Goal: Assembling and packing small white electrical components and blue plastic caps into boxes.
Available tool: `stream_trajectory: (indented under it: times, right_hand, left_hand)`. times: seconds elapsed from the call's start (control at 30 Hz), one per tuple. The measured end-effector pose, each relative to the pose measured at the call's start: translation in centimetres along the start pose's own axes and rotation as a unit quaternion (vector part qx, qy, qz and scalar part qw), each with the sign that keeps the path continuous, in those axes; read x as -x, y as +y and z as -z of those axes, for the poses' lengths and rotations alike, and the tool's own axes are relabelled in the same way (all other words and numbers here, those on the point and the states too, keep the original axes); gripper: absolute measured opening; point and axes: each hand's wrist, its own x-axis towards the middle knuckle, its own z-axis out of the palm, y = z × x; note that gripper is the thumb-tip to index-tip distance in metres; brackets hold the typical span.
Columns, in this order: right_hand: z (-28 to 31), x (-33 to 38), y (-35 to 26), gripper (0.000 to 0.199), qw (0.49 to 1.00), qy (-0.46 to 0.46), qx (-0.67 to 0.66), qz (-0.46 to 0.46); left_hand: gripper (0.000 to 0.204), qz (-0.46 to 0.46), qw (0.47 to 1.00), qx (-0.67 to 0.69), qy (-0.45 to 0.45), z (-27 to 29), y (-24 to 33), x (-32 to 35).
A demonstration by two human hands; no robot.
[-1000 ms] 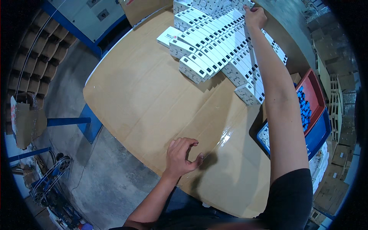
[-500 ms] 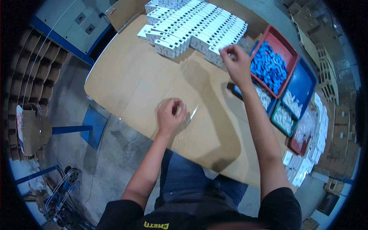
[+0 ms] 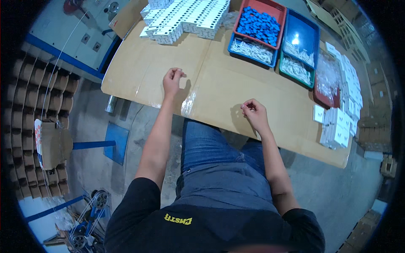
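Note:
My left hand [image 3: 172, 83] hovers over the tan cardboard-covered tabletop [image 3: 211, 90], left of its middle. Its fingers are curled in toward the thumb; whatever may be between them is too small to make out. Close to the table's near edge, my right hand [image 3: 256, 115] has thumb and fingertips pinched together, and I cannot make out anything in the pinch. Rows of small white boxes [image 3: 192, 17] with dark square marks are stacked at the far side. A red tray [image 3: 275, 12] of small blue pieces [image 3: 258, 27] rests over a blue tray of white parts [image 3: 253, 50].
Another blue tray [image 3: 299, 31] and a green tray [image 3: 314, 80] hold white parts. Clear plastic bags [image 3: 328, 74] fill a dark red tray [image 3: 324, 101]. White packs [image 3: 335, 128] line the right edge. Wheeled blue machinery [image 3: 90, 217] and cardboard dividers [image 3: 42, 97] stand at left.
My right hand has come back from beside the white boxes to the near edge. The left hand remains over the table, its fingers still curled. The whole view has shifted and turned.

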Motion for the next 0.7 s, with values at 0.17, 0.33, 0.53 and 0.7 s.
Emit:
stream_trajectory:
  times: [0.17,0.33,0.53,0.7]
  right_hand:
    - [3.5,1.8,1.3,0.013,0.994,0.013,0.063,0.093]
    - [7.2,2.6,1.0,0.017,0.978,0.114,0.111,0.133]
    - [16.3,4.6,2.7,0.017,0.927,0.344,0.087,0.119]
    - [23.9,5.7,6.1,0.022,0.847,0.479,0.212,0.090]
  left_hand:
    - [0.028,0.008,0.999,-0.045,0.015,-2.3,1.6,-0.2]
    - [0.030,0.006,0.998,0.058,0.030,-7.8,5.3,7.0]
    - [0.035,0.264,0.828,0.136,-0.475,-13.7,9.6,18.9]
    - [0.039,0.326,0.689,0.069,-0.643,-14.8,8.3,19.9]
